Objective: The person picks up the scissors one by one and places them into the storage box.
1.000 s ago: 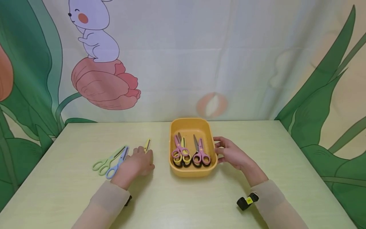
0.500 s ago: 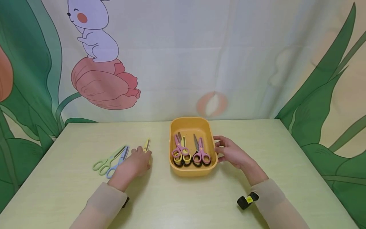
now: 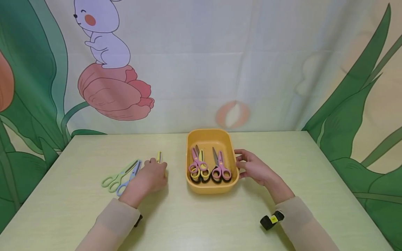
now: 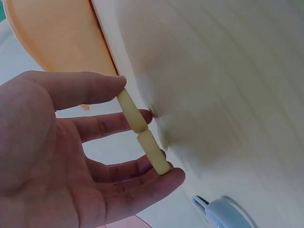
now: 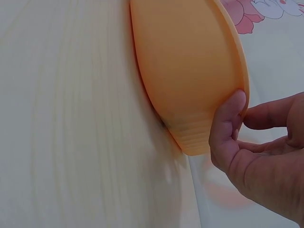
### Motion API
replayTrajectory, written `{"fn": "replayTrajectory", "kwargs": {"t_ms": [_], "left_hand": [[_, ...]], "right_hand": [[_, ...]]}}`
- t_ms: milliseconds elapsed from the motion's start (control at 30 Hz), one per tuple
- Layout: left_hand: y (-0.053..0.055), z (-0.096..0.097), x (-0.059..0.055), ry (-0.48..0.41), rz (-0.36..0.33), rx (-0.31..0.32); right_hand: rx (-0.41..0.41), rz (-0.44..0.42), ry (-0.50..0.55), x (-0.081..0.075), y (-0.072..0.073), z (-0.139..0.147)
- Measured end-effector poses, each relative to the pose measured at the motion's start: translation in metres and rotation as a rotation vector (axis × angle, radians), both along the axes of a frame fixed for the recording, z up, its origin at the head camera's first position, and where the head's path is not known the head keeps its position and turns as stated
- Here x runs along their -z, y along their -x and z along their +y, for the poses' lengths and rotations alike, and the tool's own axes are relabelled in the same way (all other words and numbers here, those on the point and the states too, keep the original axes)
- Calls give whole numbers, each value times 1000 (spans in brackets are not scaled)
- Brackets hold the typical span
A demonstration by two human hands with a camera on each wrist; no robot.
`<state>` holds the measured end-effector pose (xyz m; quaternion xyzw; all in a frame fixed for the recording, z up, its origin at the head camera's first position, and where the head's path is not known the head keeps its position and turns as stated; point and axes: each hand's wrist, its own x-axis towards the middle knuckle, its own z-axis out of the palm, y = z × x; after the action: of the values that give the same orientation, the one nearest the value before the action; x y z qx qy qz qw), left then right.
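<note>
In the head view, my left hand (image 3: pixel 151 177) pinches a pair of yellow scissors (image 3: pixel 159 156), blades pointing away from me. The left wrist view shows the yellow handles (image 4: pixel 154 152) held edge-on between thumb and fingers, just over the table. My right hand (image 3: pixel 255 168) holds the right side of a yellow-orange plastic bin (image 3: pixel 211 189), fingers bent at its rim. Inside the bin lie several scissors: pink pairs (image 3: pixel 221 167), a yellow pair (image 3: pixel 204 172) and black-handled ones (image 3: pixel 215 155). Left of my left hand lie green scissors (image 3: pixel 117 177) and blue scissors (image 3: pixel 135 172), partly covered by that hand.
The bin stands near the back edge of the pale wooden table (image 3: pixel 201 223). Behind it hangs a curtain (image 3: pixel 188 69) printed with a rabbit and plants. A black strap device (image 3: pixel 271 220) sits at my right wrist.
The yellow scissors have turned so their blades point straighter away, and their tip has shifted slightly left with my left hand. My right hand and the bin stay in place.
</note>
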<state>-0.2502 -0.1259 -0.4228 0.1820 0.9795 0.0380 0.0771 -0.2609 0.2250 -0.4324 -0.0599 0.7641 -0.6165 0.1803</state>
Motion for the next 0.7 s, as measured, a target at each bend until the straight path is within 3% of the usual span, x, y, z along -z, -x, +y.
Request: {"fn": "replayTrajectory", "kwargs": {"t_ms": [700], "left_hand": [[7, 7, 1, -151, 198, -53]], "right_hand": [[-2, 2, 11, -1, 0, 0]]}}
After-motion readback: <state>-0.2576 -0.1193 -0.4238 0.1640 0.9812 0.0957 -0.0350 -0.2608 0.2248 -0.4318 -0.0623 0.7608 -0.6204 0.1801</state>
